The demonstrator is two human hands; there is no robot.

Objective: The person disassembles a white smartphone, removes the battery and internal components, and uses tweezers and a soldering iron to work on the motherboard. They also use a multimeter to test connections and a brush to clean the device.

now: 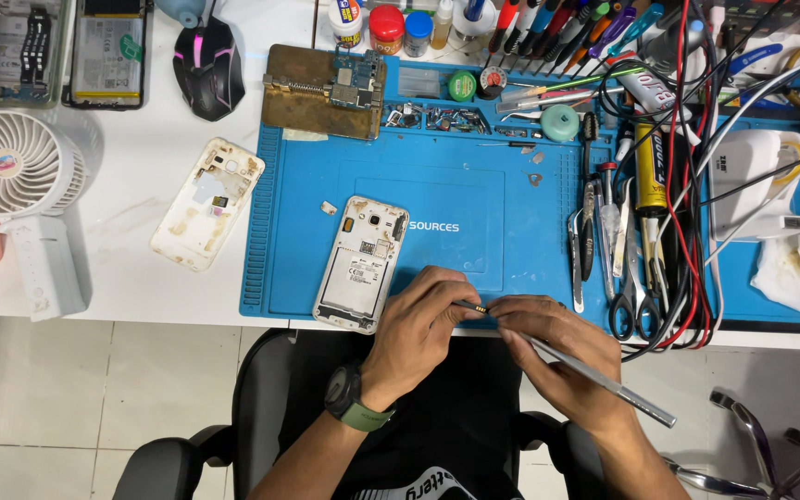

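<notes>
My right hand [553,356] grips grey metal tweezers [604,380] whose tips hold a tiny gold-toned part [478,307]. My left hand [418,324], with a dark watch on a green band at the wrist, has its fingertips pinched at that same part. Both hands hover over the front edge of the blue repair mat [474,185]. Just left of my left hand lies an opened white phone [361,263], its back removed and its insides showing.
A worn white phone back cover [207,203] lies on the white table left of the mat. A circuit board sits in a holder [324,90] at the mat's back edge. Tweezers, scissors, screwdrivers and cables [641,213] crowd the right. A white fan [16,176] stands far left.
</notes>
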